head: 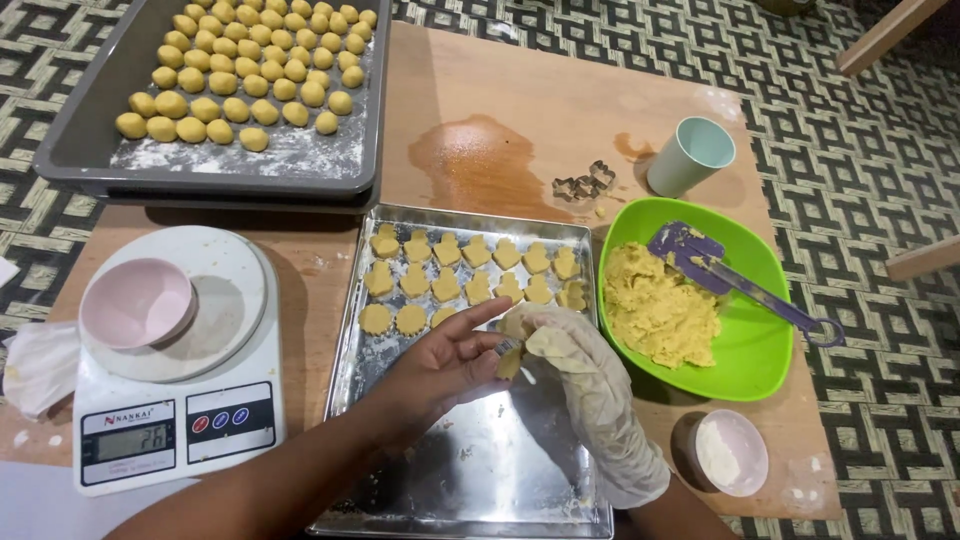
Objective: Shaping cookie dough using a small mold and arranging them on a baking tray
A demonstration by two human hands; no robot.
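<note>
My bare left hand (445,365) and my right hand (580,375), in a thin translucent glove, meet over a shiny metal baking tray (500,470). Between their fingertips is a small piece of yellow dough (510,358) with a small metal cutter, pinched by both hands. Several cut dough shapes (460,275) lie in rows at the tray's far end. To the right stands a green bowl (750,340) of yellow dough (655,310), with a purple spatula (720,275) resting in it.
A grey tray (90,140) of several dough balls sits at the far left. A white kitchen scale (175,400) carries a pink bowl (138,302). Metal cutters (585,183), a pale cup (690,155), and a small flour dish (728,452) are on the wooden board.
</note>
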